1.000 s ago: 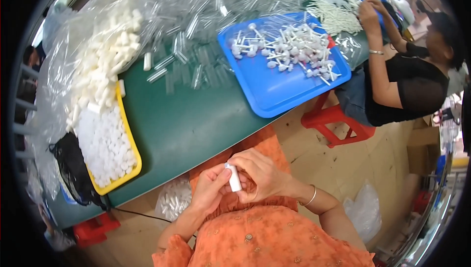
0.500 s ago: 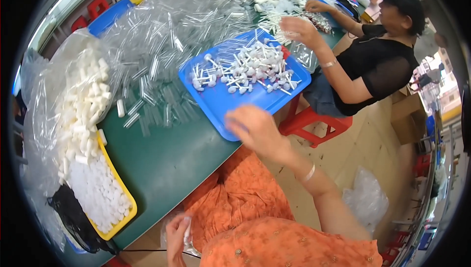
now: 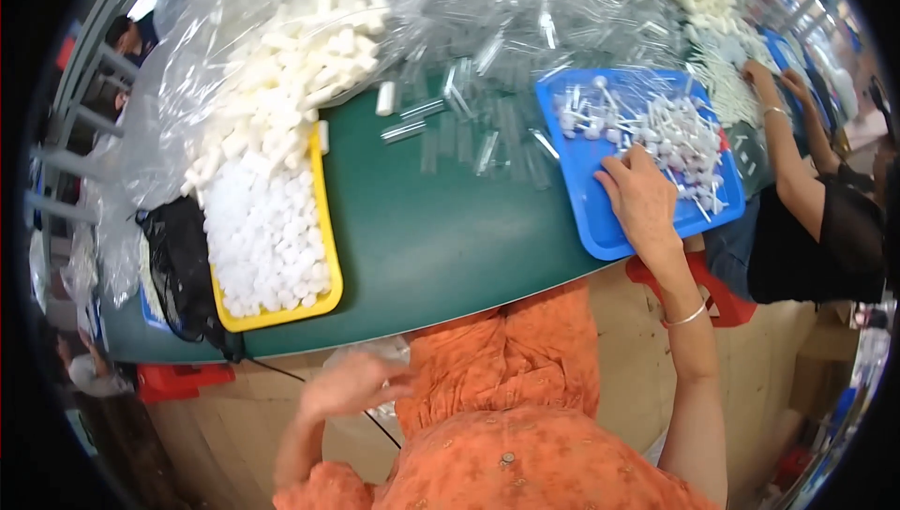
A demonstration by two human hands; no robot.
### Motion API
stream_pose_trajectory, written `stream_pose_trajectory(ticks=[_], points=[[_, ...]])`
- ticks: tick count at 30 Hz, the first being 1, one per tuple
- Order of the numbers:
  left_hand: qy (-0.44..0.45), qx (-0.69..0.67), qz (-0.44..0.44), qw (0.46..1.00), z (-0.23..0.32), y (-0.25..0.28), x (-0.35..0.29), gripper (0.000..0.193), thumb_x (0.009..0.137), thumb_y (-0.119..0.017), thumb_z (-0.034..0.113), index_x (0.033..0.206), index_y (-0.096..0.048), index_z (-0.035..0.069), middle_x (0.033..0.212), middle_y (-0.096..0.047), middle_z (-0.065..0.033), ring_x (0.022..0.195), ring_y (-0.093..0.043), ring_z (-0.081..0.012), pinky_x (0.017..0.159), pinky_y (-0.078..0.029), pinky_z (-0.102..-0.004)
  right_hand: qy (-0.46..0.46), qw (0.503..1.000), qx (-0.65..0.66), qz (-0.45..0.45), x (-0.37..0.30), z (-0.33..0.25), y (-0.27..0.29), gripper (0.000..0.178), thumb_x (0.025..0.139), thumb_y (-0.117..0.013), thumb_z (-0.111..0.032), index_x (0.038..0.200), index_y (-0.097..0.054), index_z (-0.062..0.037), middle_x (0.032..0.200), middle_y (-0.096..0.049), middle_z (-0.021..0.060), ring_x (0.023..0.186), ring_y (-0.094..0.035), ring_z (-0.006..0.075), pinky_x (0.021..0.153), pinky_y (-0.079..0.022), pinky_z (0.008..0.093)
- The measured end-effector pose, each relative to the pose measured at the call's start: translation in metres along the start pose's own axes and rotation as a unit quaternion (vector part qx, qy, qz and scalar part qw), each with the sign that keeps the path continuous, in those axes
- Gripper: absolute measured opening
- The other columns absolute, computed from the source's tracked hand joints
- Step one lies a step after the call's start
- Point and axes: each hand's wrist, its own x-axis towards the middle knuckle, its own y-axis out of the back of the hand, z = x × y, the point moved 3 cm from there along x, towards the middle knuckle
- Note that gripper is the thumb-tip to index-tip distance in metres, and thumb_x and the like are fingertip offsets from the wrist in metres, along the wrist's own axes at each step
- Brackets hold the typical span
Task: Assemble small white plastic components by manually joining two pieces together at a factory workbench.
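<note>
Over the blue tray (image 3: 600, 233), my right hand (image 3: 643, 196) reaches down with its fingers apart at the near left edge of a pile of white-stemmed pieces with rounded pale heads (image 3: 680, 130). Nothing shows between the fingers, though part of the fingertips is turned away. My left hand (image 3: 361, 383) is low beside my lap, left of my orange clothing, and smeared by motion. A crumpled clear plastic bag (image 3: 389, 351) lies right behind it. Whether the left fingers hold anything cannot be made out.
A yellow tray (image 3: 330, 290) of small white pieces (image 3: 267, 238) stands left on the green table (image 3: 441, 229). Behind it spills a bag of cream cylinders (image 3: 323, 51). Clear tubes (image 3: 506, 126) cover the table's back. A black mesh bag (image 3: 183, 266) lies left; a co-worker (image 3: 806, 219) sits right.
The view has swung left, showing more of the yellow tray. My right hand has moved from the tray's near edge in over it, to the pile. My left hand has risen from beside my lap.
</note>
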Motion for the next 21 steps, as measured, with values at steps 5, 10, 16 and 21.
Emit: stream_pose_trajectory(ticks=[5, 10, 16, 21], points=[[-0.056, 0.176, 0.422, 0.887, 0.040, 0.121, 0.064, 0.009, 0.086, -0.061, 0.006, 0.090, -0.066, -0.001, 0.083, -0.063, -0.0184, 0.079, -0.062, -0.0375, 0.068, -0.049, -0.0437, 0.016, 1.000, 0.022, -0.009, 0.004, -0.006, -0.004, 0.017, 0.081, -0.072, -0.015, 0.097, -0.066, -0.0104, 0.086, -0.057, 0.0089, 0.080, -0.062, 0.0292, 0.064, -0.050, 0.0405], [0.020, 0.309, 0.478, 0.822, -0.028, 0.192, 0.123, 0.011, 0.087, -0.060, 0.008, 0.090, -0.067, 0.000, 0.087, -0.066, -0.0190, 0.082, -0.063, -0.0394, 0.071, -0.050, -0.0456, 0.001, 0.998, 0.053, -0.024, -0.005, 0.010, 0.006, 0.024, 0.082, -0.068, -0.008, 0.105, -0.064, -0.0096, 0.093, -0.061, 0.0102, 0.086, -0.063, 0.0312, 0.069, -0.051, 0.0404], [0.068, 0.282, 0.504, 0.814, -0.041, 0.222, 0.170, 0.020, 0.090, -0.057, 0.019, 0.093, -0.068, 0.002, 0.088, -0.066, -0.0239, 0.087, -0.063, -0.0416, 0.077, -0.048, -0.0496, -0.040, 0.993, 0.096, 0.055, 0.004, 0.039, 0.008, 0.017, 0.082, -0.068, -0.010, 0.099, -0.067, -0.0088, 0.093, -0.062, 0.0113, 0.089, -0.063, 0.0324, 0.071, -0.052, 0.0415], [0.054, 0.279, 0.501, 0.818, -0.091, 0.232, 0.195, 0.027, 0.093, -0.057, 0.024, 0.096, -0.067, -0.001, 0.090, -0.067, -0.0241, 0.087, -0.062, -0.0434, 0.076, -0.048, -0.0491, -0.104, 0.992, 0.060, -0.044, 0.021, 0.016, -0.016, 0.030, 0.077, -0.073, -0.030, 0.092, -0.065, -0.0056, 0.100, -0.062, 0.0153, 0.097, -0.062, 0.0339, 0.081, -0.053, 0.0445]])
